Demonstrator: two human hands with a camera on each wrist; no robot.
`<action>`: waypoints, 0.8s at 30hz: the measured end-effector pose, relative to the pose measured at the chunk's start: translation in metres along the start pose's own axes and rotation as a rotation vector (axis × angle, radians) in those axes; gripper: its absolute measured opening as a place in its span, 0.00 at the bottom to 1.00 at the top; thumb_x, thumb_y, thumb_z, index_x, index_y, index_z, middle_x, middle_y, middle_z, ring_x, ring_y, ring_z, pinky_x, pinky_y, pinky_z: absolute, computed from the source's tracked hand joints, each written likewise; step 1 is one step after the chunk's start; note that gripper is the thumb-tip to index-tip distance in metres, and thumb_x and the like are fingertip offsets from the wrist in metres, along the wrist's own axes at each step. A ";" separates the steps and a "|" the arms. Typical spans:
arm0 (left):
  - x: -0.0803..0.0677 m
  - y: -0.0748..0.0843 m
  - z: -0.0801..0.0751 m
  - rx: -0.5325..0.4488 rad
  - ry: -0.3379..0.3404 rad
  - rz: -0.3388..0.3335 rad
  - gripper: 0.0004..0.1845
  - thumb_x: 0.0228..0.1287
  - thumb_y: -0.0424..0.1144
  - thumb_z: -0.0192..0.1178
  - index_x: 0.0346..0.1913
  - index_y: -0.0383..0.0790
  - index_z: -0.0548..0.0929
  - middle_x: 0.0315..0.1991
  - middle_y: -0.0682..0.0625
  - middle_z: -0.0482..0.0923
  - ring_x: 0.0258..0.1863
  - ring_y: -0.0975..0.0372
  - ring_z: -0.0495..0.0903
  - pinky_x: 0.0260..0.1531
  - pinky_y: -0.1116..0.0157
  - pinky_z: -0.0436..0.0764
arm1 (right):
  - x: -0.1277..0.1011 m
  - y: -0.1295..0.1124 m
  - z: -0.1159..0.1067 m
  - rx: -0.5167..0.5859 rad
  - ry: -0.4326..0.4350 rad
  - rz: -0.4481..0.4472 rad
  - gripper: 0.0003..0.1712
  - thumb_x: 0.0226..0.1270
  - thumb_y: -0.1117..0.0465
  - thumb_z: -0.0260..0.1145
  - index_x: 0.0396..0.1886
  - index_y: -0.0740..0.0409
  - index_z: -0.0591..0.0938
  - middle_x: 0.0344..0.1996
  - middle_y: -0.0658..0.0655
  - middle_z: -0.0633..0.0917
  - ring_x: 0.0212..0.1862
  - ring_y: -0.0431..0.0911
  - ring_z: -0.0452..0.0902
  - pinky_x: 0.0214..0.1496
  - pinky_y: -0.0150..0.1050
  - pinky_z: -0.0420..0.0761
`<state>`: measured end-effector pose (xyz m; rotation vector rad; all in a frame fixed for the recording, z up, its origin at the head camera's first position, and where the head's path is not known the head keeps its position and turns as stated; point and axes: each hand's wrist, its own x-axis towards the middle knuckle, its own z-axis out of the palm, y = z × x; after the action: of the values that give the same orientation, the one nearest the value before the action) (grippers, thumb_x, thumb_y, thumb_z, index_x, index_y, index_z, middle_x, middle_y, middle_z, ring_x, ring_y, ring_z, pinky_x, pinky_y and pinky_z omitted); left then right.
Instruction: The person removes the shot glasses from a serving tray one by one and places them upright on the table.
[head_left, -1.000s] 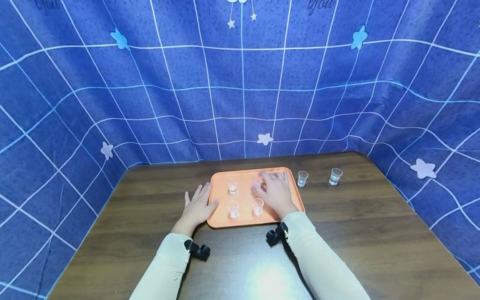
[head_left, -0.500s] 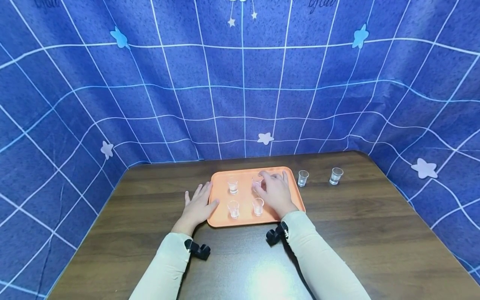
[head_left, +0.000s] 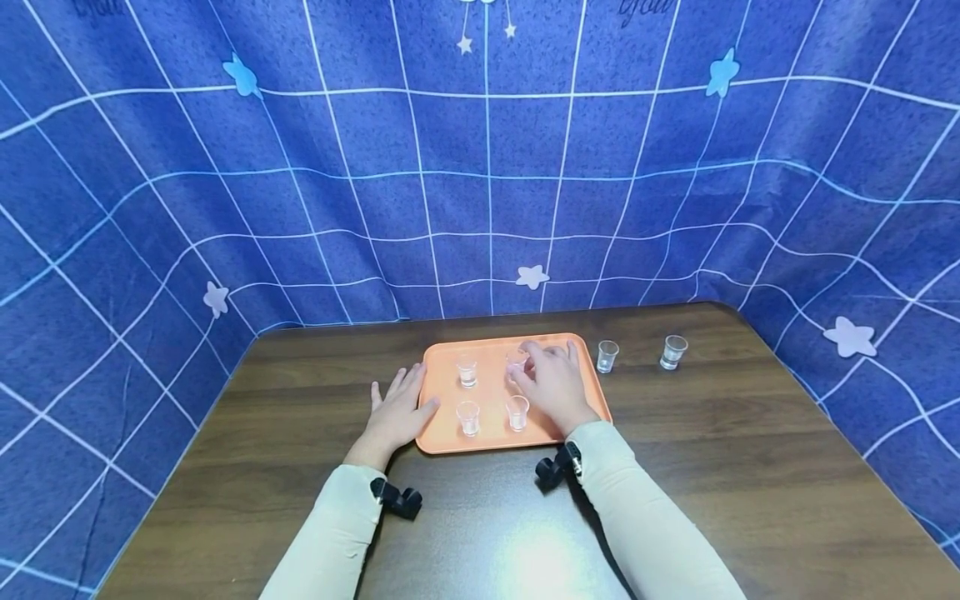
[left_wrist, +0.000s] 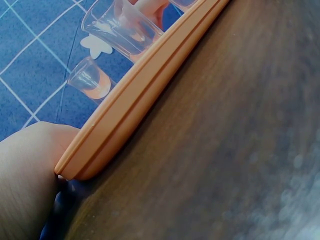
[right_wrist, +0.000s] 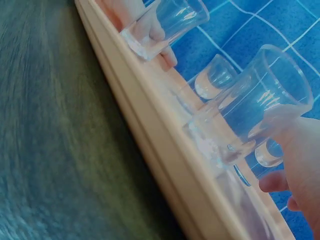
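An orange tray (head_left: 493, 400) bears several small clear shot glasses. At its left edge rests my left hand (head_left: 393, 417), fingers spread and fairly straight, thumb over the rim. My right hand (head_left: 553, 383) reaches over the tray's right side and pinches the back right shot glass (head_left: 516, 360) between thumb and index finger, partly covering it. The other glasses stand upright: one back left (head_left: 467, 374), one front left (head_left: 468, 421) and one front right (head_left: 517, 413). From the right wrist, the front right glass (right_wrist: 250, 105) looms large before the fingers (right_wrist: 274, 181).
Two more shot glasses stand on the brown wooden table (head_left: 720, 450), right of the tray: a nearer one (head_left: 607, 358) and a farther one (head_left: 672, 353). Behind the table hangs a blue curtain (head_left: 375, 208) with white lines and stars.
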<state>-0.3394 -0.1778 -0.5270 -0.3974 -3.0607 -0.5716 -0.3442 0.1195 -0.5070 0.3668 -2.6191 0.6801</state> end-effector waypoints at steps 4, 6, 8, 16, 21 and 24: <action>0.001 -0.001 0.002 -0.008 0.004 0.009 0.41 0.75 0.58 0.47 0.82 0.42 0.50 0.81 0.42 0.51 0.80 0.45 0.45 0.69 0.33 0.30 | 0.000 0.000 -0.006 -0.008 0.020 -0.027 0.28 0.71 0.39 0.62 0.59 0.53 0.80 0.30 0.47 0.85 0.51 0.57 0.79 0.74 0.64 0.51; 0.002 -0.002 0.003 -0.006 0.000 0.010 0.41 0.75 0.58 0.46 0.82 0.42 0.49 0.81 0.42 0.50 0.80 0.45 0.44 0.69 0.33 0.29 | -0.001 0.001 -0.010 -0.010 0.039 -0.048 0.28 0.70 0.39 0.62 0.58 0.53 0.81 0.29 0.47 0.85 0.50 0.57 0.79 0.74 0.64 0.51; 0.003 -0.003 0.003 -0.007 -0.005 0.009 0.41 0.75 0.59 0.45 0.82 0.43 0.49 0.81 0.42 0.50 0.80 0.46 0.43 0.69 0.33 0.29 | -0.002 0.002 -0.014 -0.008 0.066 -0.069 0.27 0.70 0.40 0.63 0.57 0.54 0.82 0.29 0.47 0.86 0.49 0.57 0.80 0.75 0.64 0.49; 0.000 0.000 0.000 -0.007 -0.005 -0.001 0.41 0.75 0.58 0.48 0.82 0.42 0.49 0.81 0.43 0.50 0.80 0.46 0.44 0.69 0.33 0.29 | -0.009 0.019 -0.026 -0.014 0.165 -0.116 0.26 0.66 0.41 0.66 0.53 0.54 0.83 0.27 0.48 0.86 0.54 0.56 0.79 0.76 0.64 0.45; 0.001 0.000 0.000 0.000 -0.004 -0.004 0.42 0.75 0.59 0.47 0.82 0.43 0.49 0.81 0.43 0.50 0.80 0.46 0.43 0.69 0.33 0.29 | -0.013 0.029 -0.039 -0.028 0.213 -0.134 0.26 0.65 0.42 0.68 0.51 0.56 0.84 0.28 0.50 0.86 0.55 0.58 0.78 0.76 0.64 0.45; 0.001 -0.001 0.001 -0.008 -0.002 -0.004 0.41 0.75 0.59 0.46 0.82 0.43 0.49 0.81 0.43 0.50 0.80 0.46 0.43 0.69 0.33 0.29 | -0.017 0.037 -0.047 -0.032 0.239 -0.148 0.26 0.64 0.42 0.69 0.52 0.57 0.84 0.29 0.50 0.86 0.54 0.57 0.78 0.76 0.64 0.45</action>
<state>-0.3408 -0.1776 -0.5284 -0.3926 -3.0625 -0.5849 -0.3274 0.1770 -0.4917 0.4359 -2.3479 0.5924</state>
